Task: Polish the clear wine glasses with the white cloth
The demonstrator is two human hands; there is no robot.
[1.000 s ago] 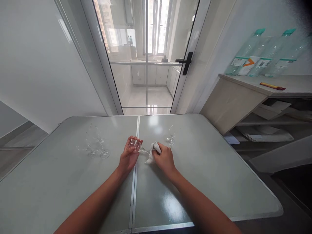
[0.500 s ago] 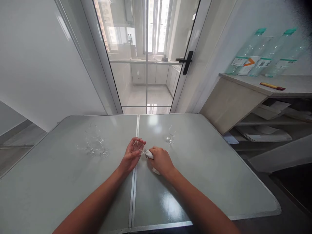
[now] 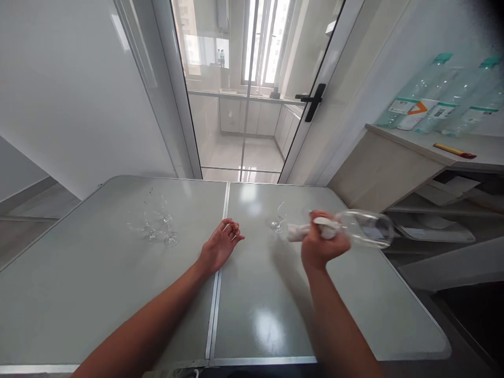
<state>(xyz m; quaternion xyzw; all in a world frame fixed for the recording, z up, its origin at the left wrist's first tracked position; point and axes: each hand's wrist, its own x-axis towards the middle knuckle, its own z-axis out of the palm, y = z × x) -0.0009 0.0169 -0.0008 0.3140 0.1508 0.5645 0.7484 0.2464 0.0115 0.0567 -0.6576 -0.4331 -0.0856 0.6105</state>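
Above the right half of the table, my right hand [image 3: 325, 244] is closed around the stem end of a clear wine glass [image 3: 368, 229]. Its bowl points out to the right, and motion blurs it. A white cloth [image 3: 297, 232] is bunched in the same hand and sticks out to the left. My left hand [image 3: 220, 244] holds nothing; it hovers near the table's middle seam, palm turned inward, fingers loosely curled and apart. Another wine glass [image 3: 277, 224] stands on the table left of my right hand. Several more clear glasses [image 3: 151, 228] stand grouped at the left.
The grey-green table [image 3: 118, 299] has a metal edge and a metal seam. A glass door [image 3: 252, 152] with a black handle [image 3: 315, 102] lies beyond it. At the right, a shelf unit [image 3: 397, 163] bears several plastic bottles [image 3: 441, 110] and a yellow-red packet [image 3: 454, 151].
My right hand has risen and moved right with the wine glass and cloth. My left hand has let go of the glass bowl and stayed near the seam. The view has tilted slightly.
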